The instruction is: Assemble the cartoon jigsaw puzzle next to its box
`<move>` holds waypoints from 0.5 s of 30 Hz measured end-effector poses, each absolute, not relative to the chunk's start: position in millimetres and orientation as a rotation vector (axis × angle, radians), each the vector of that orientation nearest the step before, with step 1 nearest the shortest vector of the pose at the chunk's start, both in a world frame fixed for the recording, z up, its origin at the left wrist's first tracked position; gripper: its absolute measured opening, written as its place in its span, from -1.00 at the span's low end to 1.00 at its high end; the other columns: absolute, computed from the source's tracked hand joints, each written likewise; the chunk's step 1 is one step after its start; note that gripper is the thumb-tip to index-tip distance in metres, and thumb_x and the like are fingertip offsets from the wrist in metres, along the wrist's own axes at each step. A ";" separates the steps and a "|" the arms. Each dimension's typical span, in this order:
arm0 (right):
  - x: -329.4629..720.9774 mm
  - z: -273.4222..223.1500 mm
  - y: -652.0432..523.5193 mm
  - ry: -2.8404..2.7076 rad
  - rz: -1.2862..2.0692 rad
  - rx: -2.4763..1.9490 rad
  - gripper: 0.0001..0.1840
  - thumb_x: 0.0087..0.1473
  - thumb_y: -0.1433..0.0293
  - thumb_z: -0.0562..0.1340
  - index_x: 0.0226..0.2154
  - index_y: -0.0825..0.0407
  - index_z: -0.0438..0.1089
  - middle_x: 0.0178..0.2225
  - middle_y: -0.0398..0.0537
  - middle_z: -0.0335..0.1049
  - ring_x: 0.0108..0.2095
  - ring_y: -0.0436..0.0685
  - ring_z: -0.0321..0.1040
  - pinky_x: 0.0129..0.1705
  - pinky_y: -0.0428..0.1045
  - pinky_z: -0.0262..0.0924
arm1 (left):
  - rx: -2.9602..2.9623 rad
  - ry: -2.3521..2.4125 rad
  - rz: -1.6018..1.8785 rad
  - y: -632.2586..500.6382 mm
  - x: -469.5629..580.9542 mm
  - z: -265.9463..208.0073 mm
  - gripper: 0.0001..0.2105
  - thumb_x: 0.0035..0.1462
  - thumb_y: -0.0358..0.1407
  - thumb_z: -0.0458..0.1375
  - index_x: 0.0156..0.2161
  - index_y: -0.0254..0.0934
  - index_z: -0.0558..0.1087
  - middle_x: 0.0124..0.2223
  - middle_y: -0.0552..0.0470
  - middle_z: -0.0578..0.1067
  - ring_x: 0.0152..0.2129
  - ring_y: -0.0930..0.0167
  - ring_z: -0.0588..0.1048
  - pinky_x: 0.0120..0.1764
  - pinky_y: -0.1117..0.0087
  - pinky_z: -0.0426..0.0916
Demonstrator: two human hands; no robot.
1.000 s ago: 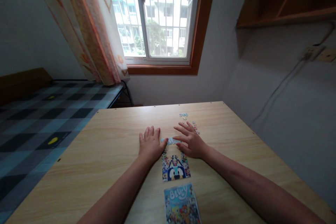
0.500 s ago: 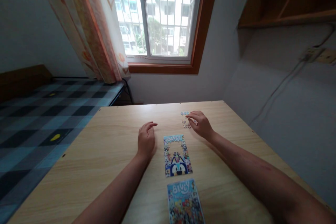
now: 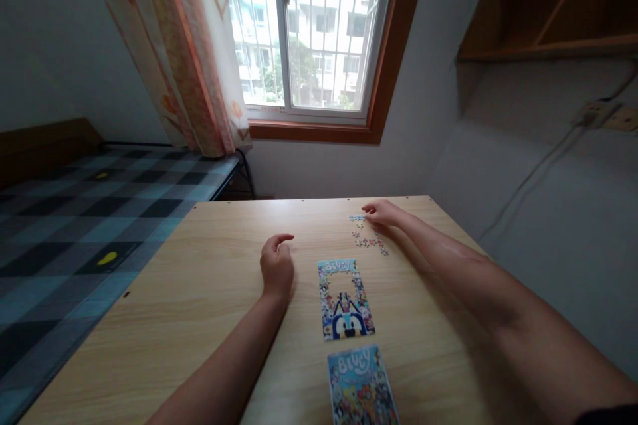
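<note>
My left hand (image 3: 278, 267) rests on the table left of the puzzle, fingers loosely curled and the index stretched out, with nothing in it. At the far side, my right hand (image 3: 383, 212) is beside a short row of blue jigsaw pieces (image 3: 356, 218). Its fingertips hover close to the right end of that row, thumb and fingers slightly apart. Nearer to me lie several loose multicoloured pieces (image 3: 367, 242). Between my forearms is a partly assembled Bluey jigsaw puzzle (image 3: 349, 322), upright towards me, with a gap in its upper middle showing the table.
A Bluey puzzle box (image 3: 363, 385) lies at the near edge of view, below the puzzle. The wooden table (image 3: 199, 319) borders a bed with a checked cover (image 3: 64, 239) on the left. A window and curtain are beyond, and a wall shelf (image 3: 543, 53) hangs at right.
My right hand has moved farther away, from over the loose pieces to beside the blue row, uncovering several pieces. My left hand stays in place, its fingers a little more curled. The view has shifted slightly.
</note>
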State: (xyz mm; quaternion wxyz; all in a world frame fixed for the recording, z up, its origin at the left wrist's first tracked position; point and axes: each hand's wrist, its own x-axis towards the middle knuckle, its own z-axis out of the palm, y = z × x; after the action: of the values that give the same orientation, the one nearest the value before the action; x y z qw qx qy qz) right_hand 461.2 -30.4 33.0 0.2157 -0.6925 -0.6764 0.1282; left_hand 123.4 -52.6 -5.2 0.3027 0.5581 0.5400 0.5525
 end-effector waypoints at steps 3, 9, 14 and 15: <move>451.7 36.1 -40.8 -1.925 0.383 -1.947 -0.77 0.03 0.28 0.32 -0.31 0.09 0.57 -0.34 -0.09 0.58 -0.36 0.06 0.42 -0.28 -0.10 0.27 | 1.480 1.443 1.434 -53.6 124.7 -3.9 -0.71 0.02 -0.31 -0.02 -0.28 -0.23 0.55 -0.19 -0.03 0.59 -0.13 0.23 0.53 0.04 0.20 0.39; 439.2 49.5 -64.2 -1.952 0.355 -1.945 -0.61 0.21 0.08 0.21 -0.29 0.06 0.53 -0.37 -0.16 0.51 -0.39 0.06 0.37 -0.29 -0.08 0.21 | 1.559 1.436 1.436 -52.0 126.5 -7.0 -0.76 -0.02 -0.34 -0.02 -0.37 -0.20 0.52 -0.21 -0.02 0.58 -0.13 0.24 0.53 0.07 0.20 0.37; 442.7 41.7 -110.4 -1.965 0.248 -1.838 -0.67 0.28 0.19 0.11 -0.11 -0.07 0.52 -0.44 -0.21 0.53 -0.42 0.07 0.38 -0.27 -0.09 0.18 | 1.558 1.428 1.450 -51.5 126.5 -9.2 -0.79 -0.02 -0.35 0.00 -0.40 -0.20 0.50 -0.23 -0.01 0.58 -0.14 0.25 0.53 0.06 0.21 0.38; 444.5 37.4 -122.6 -1.968 0.195 -1.813 -0.68 0.28 0.20 0.12 -0.06 -0.09 0.51 -0.43 -0.22 0.55 -0.42 0.08 0.39 -0.27 -0.09 0.18 | 1.552 1.425 1.455 -51.6 126.6 -9.6 -0.79 -0.02 -0.35 0.00 -0.40 -0.21 0.50 -0.23 -0.01 0.58 -0.14 0.25 0.53 0.06 0.21 0.38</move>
State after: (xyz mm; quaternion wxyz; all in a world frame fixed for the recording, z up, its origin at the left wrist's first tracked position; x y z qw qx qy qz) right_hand 444.5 -122.6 37.4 0.2272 -0.6581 -0.7143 0.0709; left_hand 126.6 -51.6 -9.6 0.2863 0.5808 0.5331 0.5445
